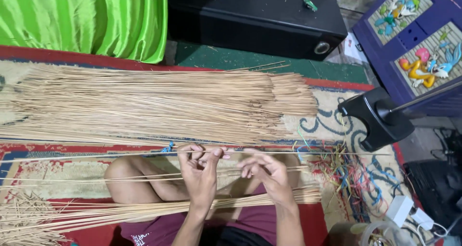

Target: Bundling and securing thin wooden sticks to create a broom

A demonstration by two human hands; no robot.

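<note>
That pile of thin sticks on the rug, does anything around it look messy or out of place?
The big stick pile lies fairly neat, all pointing one way. What stands out is a tangle of coloured strings strewn loose over the rug to the right of the hands, and broken stick bits scattered at lower left.
</note>
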